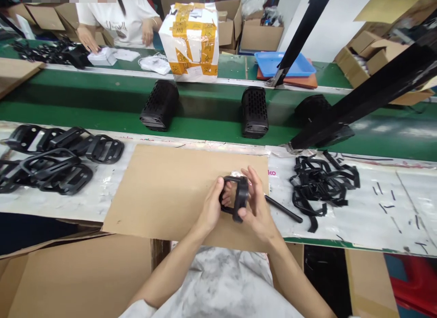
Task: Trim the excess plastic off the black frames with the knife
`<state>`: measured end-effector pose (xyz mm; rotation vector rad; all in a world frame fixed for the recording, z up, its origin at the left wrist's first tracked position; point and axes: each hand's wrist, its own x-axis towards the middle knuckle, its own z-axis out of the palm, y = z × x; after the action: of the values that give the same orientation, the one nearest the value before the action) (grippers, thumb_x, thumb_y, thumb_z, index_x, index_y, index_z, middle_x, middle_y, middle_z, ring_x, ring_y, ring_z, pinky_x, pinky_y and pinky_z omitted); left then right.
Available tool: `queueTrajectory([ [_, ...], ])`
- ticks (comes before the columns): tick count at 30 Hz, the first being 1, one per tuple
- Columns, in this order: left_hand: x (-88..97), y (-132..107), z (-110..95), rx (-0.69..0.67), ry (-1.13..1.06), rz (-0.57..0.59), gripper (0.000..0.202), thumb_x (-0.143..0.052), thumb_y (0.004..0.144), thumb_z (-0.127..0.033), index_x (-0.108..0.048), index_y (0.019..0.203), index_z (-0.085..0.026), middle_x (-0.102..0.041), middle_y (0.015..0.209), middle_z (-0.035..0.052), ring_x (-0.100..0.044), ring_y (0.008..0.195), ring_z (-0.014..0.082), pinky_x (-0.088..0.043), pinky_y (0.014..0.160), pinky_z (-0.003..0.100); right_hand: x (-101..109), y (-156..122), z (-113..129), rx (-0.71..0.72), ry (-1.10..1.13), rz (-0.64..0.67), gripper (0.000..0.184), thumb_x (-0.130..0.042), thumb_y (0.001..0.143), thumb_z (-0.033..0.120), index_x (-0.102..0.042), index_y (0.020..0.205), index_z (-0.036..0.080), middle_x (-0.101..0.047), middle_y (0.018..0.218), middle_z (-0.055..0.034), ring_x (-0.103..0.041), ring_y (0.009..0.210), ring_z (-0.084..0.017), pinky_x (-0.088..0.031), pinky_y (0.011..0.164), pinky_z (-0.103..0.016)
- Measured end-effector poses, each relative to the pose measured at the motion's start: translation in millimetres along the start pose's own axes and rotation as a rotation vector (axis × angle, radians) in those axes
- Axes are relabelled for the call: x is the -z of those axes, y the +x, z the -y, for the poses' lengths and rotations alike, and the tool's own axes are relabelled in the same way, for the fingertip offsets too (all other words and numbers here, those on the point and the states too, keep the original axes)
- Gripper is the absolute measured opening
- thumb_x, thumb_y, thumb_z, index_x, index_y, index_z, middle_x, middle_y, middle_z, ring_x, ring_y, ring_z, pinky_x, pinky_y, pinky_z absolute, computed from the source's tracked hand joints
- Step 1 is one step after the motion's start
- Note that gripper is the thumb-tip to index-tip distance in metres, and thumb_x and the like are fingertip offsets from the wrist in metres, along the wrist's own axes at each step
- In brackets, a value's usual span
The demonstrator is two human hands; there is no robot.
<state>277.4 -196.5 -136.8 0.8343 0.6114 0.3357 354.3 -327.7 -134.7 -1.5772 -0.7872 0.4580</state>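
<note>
A black plastic frame with an open middle is held upright between my hands, above a flat cardboard sheet. My left hand grips the frame's left side, thumb on the near edge and fingers showing through the opening. On the right side, my right hand curves around it, its thumb against the lower edge and its fingers raised behind. Beside my right hand lies a black rod, partly hidden by the wrist. A tangled heap of black strips lies further right.
Several similar black frames are piled at left. Black perforated housings stand on the green belt. A dark slanted post crosses the right side. Opposite, a co-worker's hand touches a white box near a taped carton.
</note>
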Motion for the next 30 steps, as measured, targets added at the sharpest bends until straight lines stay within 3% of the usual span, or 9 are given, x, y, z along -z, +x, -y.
queueTrajectory([
  [3,-4.1,-3,-6,0.061,-0.059,0.092,0.046,-0.069,0.090,-0.060,-0.064,0.080,-0.015,-0.050,0.067,-0.0019,-0.046,0.064,0.0109,-0.042,0.064,0.023,-5,6,6,-0.043,0.033,-0.003,0.082,-0.072,0.090,0.063,-0.039,0.157,0.029,-0.045,0.161,-0.0124,-0.046,0.149,-0.033,-0.038,0.124,-0.053],
  [7,1.4,-2,-13,0.010,0.043,0.144,0.042,-0.071,0.090,-0.056,-0.068,0.081,-0.014,-0.060,0.072,0.0014,-0.055,0.067,0.0130,-0.046,0.068,0.025,-4,9,14,-0.064,0.084,-0.002,0.070,-0.070,0.092,0.061,-0.047,0.149,0.029,-0.056,0.151,-0.0106,-0.056,0.138,-0.031,-0.047,0.117,-0.049],
  [13,4.9,-5,-16,-0.163,0.283,0.164,0.044,-0.059,0.099,-0.056,-0.066,0.080,-0.016,-0.061,0.066,-0.0003,-0.056,0.061,0.0130,-0.047,0.063,0.026,-3,8,17,-0.062,0.138,-0.023,0.065,-0.073,0.091,0.056,-0.049,0.146,0.030,-0.056,0.151,-0.0093,-0.059,0.136,-0.029,-0.048,0.116,-0.046],
  [20,6.2,0,-31,-0.130,0.352,0.214,0.035,-0.065,0.097,-0.049,-0.073,0.102,-0.016,-0.075,0.089,0.0063,-0.068,0.080,0.0181,-0.054,0.079,0.029,-7,5,16,-0.060,0.076,-0.038,0.066,-0.075,0.090,0.053,-0.049,0.145,0.028,-0.053,0.153,-0.0114,-0.054,0.141,-0.031,-0.045,0.119,-0.049],
  [26,11.3,6,-32,-0.030,0.248,0.256,0.035,-0.074,0.091,-0.050,-0.070,0.093,-0.015,-0.069,0.075,0.0021,-0.063,0.064,0.0134,-0.049,0.064,0.024,-10,6,19,-0.063,0.010,-0.062,0.063,-0.069,0.092,0.058,-0.049,0.143,0.027,-0.058,0.147,-0.0115,-0.062,0.130,-0.030,-0.051,0.112,-0.049],
  [30,10.6,5,-31,0.078,0.092,0.269,0.037,-0.076,0.088,-0.052,-0.061,0.088,-0.018,-0.060,0.064,-0.0028,-0.053,0.052,0.0100,-0.042,0.055,0.022,-12,6,17,-0.056,0.066,-0.066,0.072,-0.070,0.087,0.066,-0.050,0.144,0.027,-0.057,0.148,-0.0132,-0.064,0.126,-0.033,-0.054,0.107,-0.052],
])
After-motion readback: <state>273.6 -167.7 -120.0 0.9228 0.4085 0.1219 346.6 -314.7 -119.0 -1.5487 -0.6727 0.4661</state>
